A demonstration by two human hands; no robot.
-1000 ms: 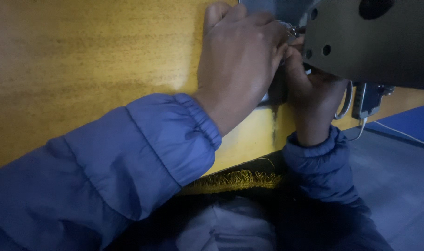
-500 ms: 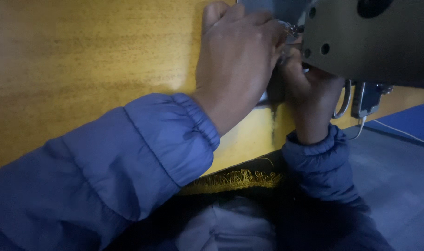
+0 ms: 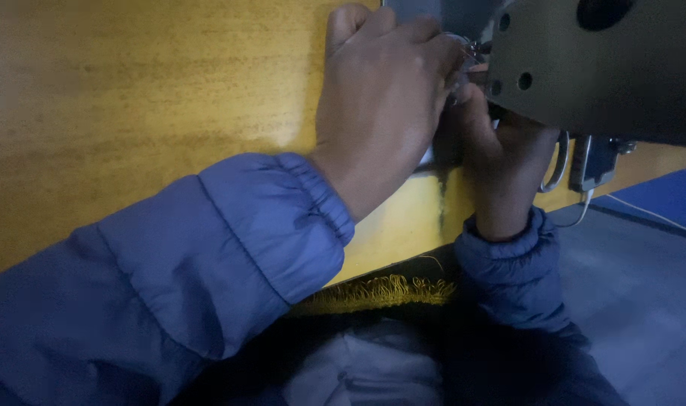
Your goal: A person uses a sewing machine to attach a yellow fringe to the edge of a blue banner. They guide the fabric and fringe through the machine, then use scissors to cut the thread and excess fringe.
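Up at the far right: my two hands meet under the head of the grey-green sewing machine (image 3: pixel 621 68).
Left hand (image 3: pixel 380 98): it lies flat and curled on the yellow worktop (image 3: pixel 132 113), fingers (image 3: pixel 433 45) bent toward the needle spot. I cannot tell if they pinch anything.
Right hand (image 3: pixel 508 165): it reaches up under the machine. Its fingers are hidden, so I cannot tell if they grip.
Small shiny metal part (image 3: pixel 467 49): it sits just past my left fingertips, right by the machine.
Yellow fringe cloth (image 3: pixel 380 289): it hangs near me, below the worktop edge.
What could go wrong: I think my fingers are very near the needle. If the machine starts, it could poke me.
Another worry: my puffy blue sleeve (image 3: pixel 245 240) could snag.
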